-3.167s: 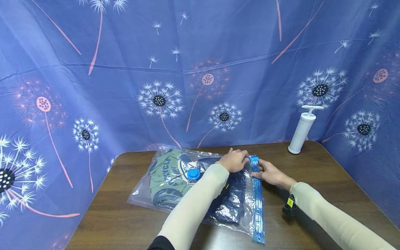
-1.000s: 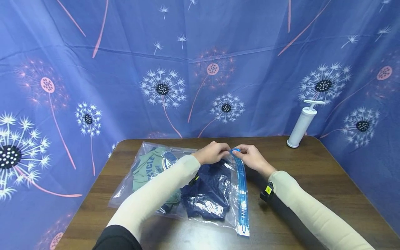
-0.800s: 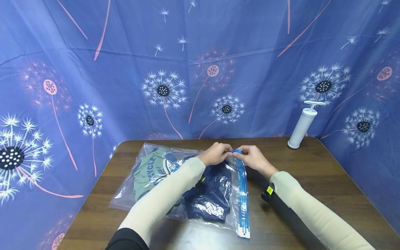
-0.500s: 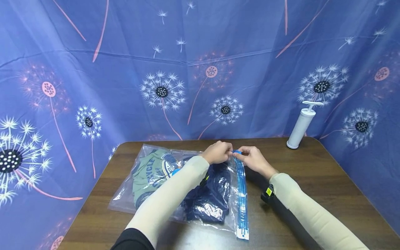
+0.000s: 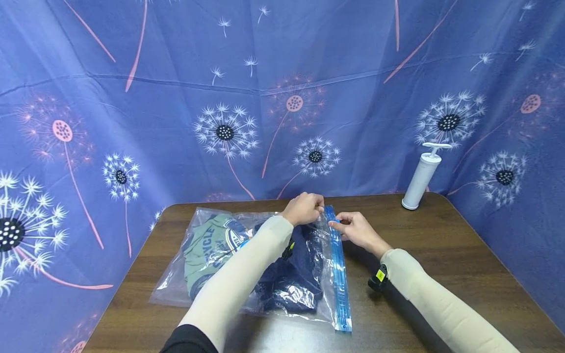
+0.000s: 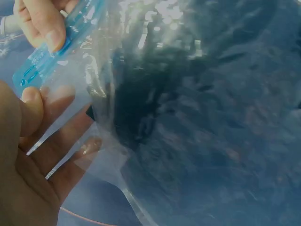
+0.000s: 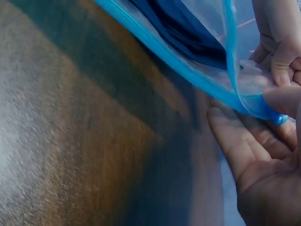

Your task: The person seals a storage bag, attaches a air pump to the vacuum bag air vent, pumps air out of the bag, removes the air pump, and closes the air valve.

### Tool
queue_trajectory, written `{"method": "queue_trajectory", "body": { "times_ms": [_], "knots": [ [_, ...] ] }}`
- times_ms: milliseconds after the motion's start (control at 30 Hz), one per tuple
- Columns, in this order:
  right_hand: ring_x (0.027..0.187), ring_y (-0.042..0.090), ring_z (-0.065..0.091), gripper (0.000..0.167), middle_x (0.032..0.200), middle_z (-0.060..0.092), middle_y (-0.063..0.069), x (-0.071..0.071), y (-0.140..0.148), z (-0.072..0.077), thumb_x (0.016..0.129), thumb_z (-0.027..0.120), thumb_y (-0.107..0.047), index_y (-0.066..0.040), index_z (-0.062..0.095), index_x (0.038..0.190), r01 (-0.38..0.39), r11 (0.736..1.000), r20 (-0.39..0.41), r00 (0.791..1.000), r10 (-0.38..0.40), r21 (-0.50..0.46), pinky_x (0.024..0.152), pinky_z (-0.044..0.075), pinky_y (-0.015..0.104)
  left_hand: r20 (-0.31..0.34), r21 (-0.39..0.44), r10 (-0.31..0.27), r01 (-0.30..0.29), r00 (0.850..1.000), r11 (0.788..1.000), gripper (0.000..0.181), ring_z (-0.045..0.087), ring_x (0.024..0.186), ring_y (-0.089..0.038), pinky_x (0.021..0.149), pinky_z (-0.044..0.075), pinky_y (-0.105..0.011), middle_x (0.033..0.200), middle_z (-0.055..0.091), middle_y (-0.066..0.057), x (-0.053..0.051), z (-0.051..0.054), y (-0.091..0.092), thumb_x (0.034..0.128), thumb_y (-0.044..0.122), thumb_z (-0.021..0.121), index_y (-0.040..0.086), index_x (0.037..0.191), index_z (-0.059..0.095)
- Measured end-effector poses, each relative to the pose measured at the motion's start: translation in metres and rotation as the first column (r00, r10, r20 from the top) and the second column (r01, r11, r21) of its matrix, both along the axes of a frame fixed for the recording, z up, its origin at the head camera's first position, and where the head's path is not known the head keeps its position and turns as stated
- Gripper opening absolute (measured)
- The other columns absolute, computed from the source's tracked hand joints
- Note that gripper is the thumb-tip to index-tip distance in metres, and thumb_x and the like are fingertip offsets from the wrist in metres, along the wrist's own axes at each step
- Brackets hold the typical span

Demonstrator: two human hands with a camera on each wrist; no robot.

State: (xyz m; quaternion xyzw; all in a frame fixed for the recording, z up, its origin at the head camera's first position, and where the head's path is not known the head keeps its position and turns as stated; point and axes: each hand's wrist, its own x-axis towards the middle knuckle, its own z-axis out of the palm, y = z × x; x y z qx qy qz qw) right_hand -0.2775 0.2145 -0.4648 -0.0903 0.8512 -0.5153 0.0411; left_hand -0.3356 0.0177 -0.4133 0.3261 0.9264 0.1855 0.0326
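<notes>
A clear vacuum storage bag (image 5: 174, 287) lies flat on the table, holding a green printed T-shirt (image 5: 205, 252) and a dark navy garment (image 5: 287, 282). Along its right edge runs a blue zip strip (image 5: 339, 279). My left hand (image 5: 303, 208) pinches the clear film near the strip's far end between thumb and fingers. Just right of it, my right hand (image 5: 358, 229) pinches a small blue slider (image 6: 60, 43) on the strip, thumb on top and fingers beneath. In the right wrist view, two blue edges part beyond the slider. My left forearm covers most of the blue valve (image 5: 243, 243).
A white hand pump (image 5: 421, 181) stands upright at the table's (image 5: 450, 255) back right corner. Behind the table hangs a blue curtain (image 5: 265, 59) with dandelion prints. Each wrist wears a small black camera.
The bag has shifted left since the earliest frame. In the last half second my hands have parted slightly, the right moving a little down the strip, and the strip's far end now shows between them.
</notes>
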Motion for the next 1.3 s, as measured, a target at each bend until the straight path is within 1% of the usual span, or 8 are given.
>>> {"method": "queue_trajectory", "body": {
  "times_ms": [200, 367, 433, 567, 700, 900, 1133, 1300],
  "knots": [
    [0.059, 0.011, 0.044, 0.029, 0.065, 0.04, -0.003, -0.003, 0.0, 0.005, 0.103, 0.063, -0.02, -0.005, 0.054, 0.081, -0.076, 0.996, 0.051, 0.996, 0.073, 0.053, 0.071, 0.063, 0.042, 0.145, 0.044, -0.11, 0.105, 0.983, 0.994, 0.022, 0.057, 0.061, -0.007, 0.059, 0.048, -0.022, 0.092, 0.075, -0.005, 0.001, -0.002, -0.003, 0.1075, 0.023, 0.056, 0.011, 0.121, 0.069],
    [0.054, 0.009, 0.048, 0.021, 0.061, 0.055, -0.005, -0.005, -0.003, 0.011, 0.102, 0.067, -0.021, -0.002, 0.075, 0.105, -0.091, 0.987, 0.027, 0.996, 0.088, 0.135, 0.066, 0.061, 0.04, 0.103, 0.08, -0.167, 0.159, 0.981, 0.984, 0.021, 0.057, 0.061, -0.009, 0.059, 0.047, -0.021, 0.086, 0.074, -0.004, 0.002, -0.002, 0.001, 0.1056, 0.022, 0.059, 0.009, 0.112, 0.074],
    [0.052, 0.009, 0.049, 0.022, 0.059, 0.057, -0.004, -0.005, -0.005, 0.013, 0.101, 0.067, -0.019, -0.002, 0.076, 0.111, -0.092, 0.982, 0.002, 0.996, 0.093, 0.165, 0.062, 0.059, 0.037, 0.071, 0.072, -0.159, 0.154, 0.985, 0.985, 0.018, 0.054, 0.06, -0.008, 0.059, 0.045, -0.02, 0.083, 0.072, -0.002, 0.002, -0.001, 0.001, 0.105, 0.02, 0.06, 0.01, 0.104, 0.074],
    [0.047, 0.009, 0.036, 0.022, 0.053, 0.041, -0.006, -0.002, -0.01, 0.01, 0.102, 0.066, -0.019, 0.0, 0.073, 0.092, -0.087, 0.969, -0.051, 0.993, 0.102, 0.229, 0.049, 0.041, 0.025, 0.033, 0.035, -0.139, 0.137, 0.99, 0.99, 0.016, 0.049, 0.057, -0.006, 0.059, 0.043, -0.018, 0.081, 0.07, 0.002, 0.003, -0.002, 0.001, 0.1041, 0.02, 0.061, 0.012, 0.097, 0.072],
    [0.047, 0.009, 0.028, 0.03, 0.053, 0.034, -0.006, 0.0, -0.013, 0.004, 0.102, 0.066, -0.02, -0.004, 0.063, 0.076, -0.047, 0.962, -0.1, 0.992, 0.076, 0.271, 0.047, 0.025, 0.023, 0.014, 0.016, -0.135, 0.135, 0.991, 0.991, 0.015, 0.049, 0.056, -0.007, 0.057, 0.042, -0.018, 0.08, 0.07, 0.002, 0.004, -0.003, 0.0, 0.1043, 0.018, 0.062, 0.013, 0.094, 0.072],
    [0.045, 0.009, 0.029, 0.029, 0.052, 0.035, -0.006, 0.004, -0.018, -0.002, 0.102, 0.067, -0.024, -0.008, 0.066, 0.078, -0.001, 0.959, -0.094, 0.995, 0.029, 0.283, 0.046, 0.025, 0.023, -0.006, -0.002, -0.12, 0.12, 0.993, 0.993, 0.013, 0.055, 0.058, -0.001, 0.056, 0.043, -0.017, 0.086, 0.075, 0.002, 0.002, -0.005, 0.0, 0.1016, 0.011, 0.064, 0.014, 0.092, 0.072],
    [0.046, 0.009, 0.032, 0.022, 0.051, 0.04, -0.007, 0.008, -0.021, -0.002, 0.1, 0.068, -0.025, -0.009, 0.077, 0.087, 0.039, 0.955, -0.112, 0.994, -0.006, 0.295, 0.046, 0.027, 0.024, -0.017, -0.011, -0.105, 0.104, 0.994, 0.994, 0.011, 0.043, 0.053, -0.005, 0.053, 0.037, -0.018, 0.084, 0.074, 0.003, 0.0, -0.001, 0.0, 0.0983, 0.008, 0.066, 0.013, 0.091, 0.072],
    [0.047, 0.009, 0.036, 0.028, 0.051, 0.042, -0.006, 0.012, -0.021, -0.002, 0.1, 0.068, -0.027, -0.009, 0.072, 0.079, 0.077, 0.947, -0.11, 0.993, -0.044, 0.311, 0.047, 0.03, 0.025, -0.028, -0.026, -0.098, 0.097, 0.995, 0.995, 0.012, 0.036, 0.053, -0.006, 0.052, 0.034, -0.018, 0.074, 0.068, 0.004, 0.0, 0.001, 0.002, 0.0964, 0.007, 0.067, 0.014, 0.088, 0.071]
  ]
}}
